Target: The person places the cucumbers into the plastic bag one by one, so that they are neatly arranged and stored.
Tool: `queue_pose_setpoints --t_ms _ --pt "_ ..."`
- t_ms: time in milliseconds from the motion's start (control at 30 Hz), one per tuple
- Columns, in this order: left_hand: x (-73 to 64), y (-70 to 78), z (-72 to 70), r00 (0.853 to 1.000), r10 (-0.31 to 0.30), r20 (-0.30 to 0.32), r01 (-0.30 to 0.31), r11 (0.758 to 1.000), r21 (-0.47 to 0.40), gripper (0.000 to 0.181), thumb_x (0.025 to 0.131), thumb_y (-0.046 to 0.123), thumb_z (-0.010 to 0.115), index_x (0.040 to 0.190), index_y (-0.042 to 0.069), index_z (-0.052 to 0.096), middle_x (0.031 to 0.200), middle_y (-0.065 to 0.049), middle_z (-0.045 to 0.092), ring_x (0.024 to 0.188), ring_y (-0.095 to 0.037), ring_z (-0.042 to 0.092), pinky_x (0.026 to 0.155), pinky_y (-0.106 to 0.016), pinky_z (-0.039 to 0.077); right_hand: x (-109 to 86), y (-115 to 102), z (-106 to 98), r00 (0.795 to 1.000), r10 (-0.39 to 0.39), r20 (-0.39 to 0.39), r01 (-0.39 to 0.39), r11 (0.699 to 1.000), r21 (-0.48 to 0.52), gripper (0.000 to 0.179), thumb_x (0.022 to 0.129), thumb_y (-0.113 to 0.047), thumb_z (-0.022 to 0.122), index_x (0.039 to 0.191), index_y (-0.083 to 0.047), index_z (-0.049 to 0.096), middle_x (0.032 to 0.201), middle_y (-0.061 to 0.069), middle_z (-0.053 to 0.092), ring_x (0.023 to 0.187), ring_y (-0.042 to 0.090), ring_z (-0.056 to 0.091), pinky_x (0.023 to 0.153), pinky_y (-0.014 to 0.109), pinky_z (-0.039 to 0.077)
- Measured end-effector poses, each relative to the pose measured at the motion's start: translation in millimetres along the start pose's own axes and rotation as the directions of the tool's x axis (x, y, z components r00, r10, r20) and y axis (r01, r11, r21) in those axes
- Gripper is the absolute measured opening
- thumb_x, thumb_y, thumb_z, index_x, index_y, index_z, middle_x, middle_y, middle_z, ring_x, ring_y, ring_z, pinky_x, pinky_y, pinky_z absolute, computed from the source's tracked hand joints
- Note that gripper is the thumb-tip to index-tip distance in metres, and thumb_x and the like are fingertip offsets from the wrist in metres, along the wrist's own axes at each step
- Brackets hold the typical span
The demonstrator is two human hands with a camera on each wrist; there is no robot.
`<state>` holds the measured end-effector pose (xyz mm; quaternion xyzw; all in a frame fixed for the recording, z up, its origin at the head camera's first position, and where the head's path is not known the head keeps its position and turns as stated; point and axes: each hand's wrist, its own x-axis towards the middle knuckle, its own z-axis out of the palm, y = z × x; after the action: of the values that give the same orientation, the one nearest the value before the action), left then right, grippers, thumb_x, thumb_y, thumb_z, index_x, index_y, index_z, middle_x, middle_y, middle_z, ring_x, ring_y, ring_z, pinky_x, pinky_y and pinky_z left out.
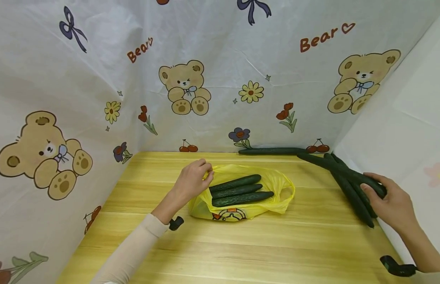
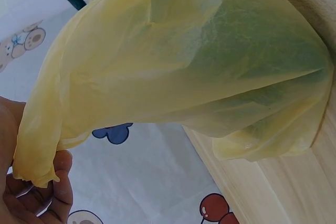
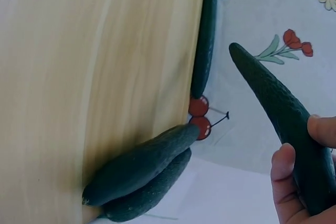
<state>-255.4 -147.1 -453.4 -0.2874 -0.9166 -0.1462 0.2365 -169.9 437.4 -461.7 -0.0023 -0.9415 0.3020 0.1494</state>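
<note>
Where your left hand point(image 1: 192, 179) is: at the left rim of the yellow plastic bag point(image 1: 201, 210), pinching the film between thumb and fingers.
Yellow plastic bag: on the wood-grain tabletop point(image 1: 241, 250), its mouth gaping, with a cartoon print on the side nearest you.
Bagged cucumbers point(image 1: 237, 191): three of them, lying side by side within the bag, visible through its mouth.
Your right hand point(image 1: 394, 201): curled round the near end of a cucumber, thumb on one side and fingers on the other.
Held cucumber point(image 1: 340, 170): raised off the tabletop, its free end pointing back and to your left.
Loose pair of cucumbers point(image 1: 351, 197): touching each other at the tabletop's right edge, below the held one.
Rear cucumber point(image 1: 273, 151): lying along the back edge, against the bear-print cloth point(image 1: 223, 106).
</note>
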Motion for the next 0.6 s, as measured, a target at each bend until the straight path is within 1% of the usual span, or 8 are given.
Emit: queue_pose_setpoints --t_ms 33,100,133,167,233,333,433,600 --pt "0.0 -0.2 -0.1 1.000 -0.001 0.000 0.001 1.000 -0.002 0.009 0.103 0.018 0.073 0.094 0.016 0.074 0.089 -0.004 0.070 0.070 -0.010 0.052 0.062 -0.026 0.047 -0.1 -1 -1 1.000 0.009 0.015 -0.009 1.000 0.011 0.056 0.111 -0.033 0.060 0.160 -0.009 0.049 0.109 0.017 0.067 0.059 0.007 0.051 0.053 0.029 0.038" --pt "-0.5 -0.5 0.3 1.000 -0.001 -0.001 0.001 1.000 -0.001 0.010 0.102 0.019 0.073 0.093 0.016 0.074 0.089 -0.004 0.070 0.069 -0.010 0.051 0.061 -0.025 0.046 -0.9 -3 -4 0.999 0.019 0.045 -0.021 0.999 0.042 0.056 0.111 -0.035 0.060 0.162 -0.013 0.048 0.092 0.000 0.066 0.058 0.010 0.055 0.052 0.030 0.041" --pt "-0.7 -0.5 0.4 1.000 -0.002 0.000 0.002 1.000 -0.001 0.010 0.103 0.019 0.073 0.093 0.016 0.074 0.089 -0.004 0.070 0.069 -0.010 0.051 0.061 -0.025 0.046 -1.6 -3 -5 0.998 0.020 0.058 -0.023 0.998 0.058 0.056 0.111 -0.035 0.060 0.162 -0.015 0.048 0.086 -0.007 0.065 0.059 0.010 0.057 0.052 0.030 0.043" --pt "-0.9 -0.6 0.7 1.000 -0.002 0.000 0.002 1.000 -0.001 0.010 0.102 0.019 0.073 0.093 0.017 0.074 0.089 -0.004 0.071 0.069 -0.010 0.051 0.061 -0.025 0.046 -2.3 -4 -6 0.998 0.016 0.067 -0.021 0.997 0.074 0.056 0.111 -0.034 0.061 0.162 -0.016 0.048 0.084 -0.013 0.064 0.060 0.009 0.060 0.053 0.029 0.045" --pt "-1.1 -0.7 1.2 1.000 -0.003 0.001 0.003 1.000 -0.003 0.010 0.102 0.019 0.073 0.093 0.017 0.074 0.089 -0.004 0.071 0.069 -0.009 0.051 0.061 -0.025 0.046 -3.7 -7 -7 0.997 0.003 0.074 -0.010 0.996 0.092 0.054 0.110 -0.033 0.063 0.161 -0.017 0.050 0.087 -0.023 0.062 0.065 0.005 0.062 0.054 0.028 0.047" --pt "-1.1 -0.6 1.8 1.000 -0.003 -0.002 0.003 1.000 -0.005 0.009 0.102 0.020 0.073 0.094 0.017 0.075 0.089 -0.003 0.071 0.070 -0.009 0.052 0.061 -0.025 0.047 -5.2 -10 -7 0.998 -0.024 0.065 0.016 0.994 0.109 0.052 0.109 -0.029 0.065 0.158 -0.017 0.053 0.098 -0.033 0.058 0.071 0.000 0.065 0.059 0.024 0.051" --pt "-1.7 -0.4 2.1 1.000 -0.004 -0.009 0.004 1.000 -0.007 0.009 0.102 0.020 0.074 0.094 0.017 0.075 0.089 -0.003 0.071 0.070 -0.009 0.052 0.061 -0.025 0.047 -6.2 -13 -6 0.997 -0.051 0.063 0.042 0.990 0.131 0.050 0.109 -0.026 0.066 0.156 -0.016 0.055 0.108 -0.040 0.053 0.073 -0.002 0.066 0.061 0.021 0.053" --pt "-3.2 0.5 0.8 1.000 -0.016 -0.009 0.016 1.000 0.001 0.007 0.101 0.021 0.075 0.095 0.018 0.074 0.089 0.000 0.068 0.070 -0.009 0.052 0.061 -0.024 0.046 -8.1 -18 -7 0.991 -0.098 0.086 0.081 0.979 0.185 0.049 0.109 -0.019 0.065 0.157 -0.015 0.055 0.115 -0.038 0.056 0.076 0.002 0.066 0.062 0.022 0.053"
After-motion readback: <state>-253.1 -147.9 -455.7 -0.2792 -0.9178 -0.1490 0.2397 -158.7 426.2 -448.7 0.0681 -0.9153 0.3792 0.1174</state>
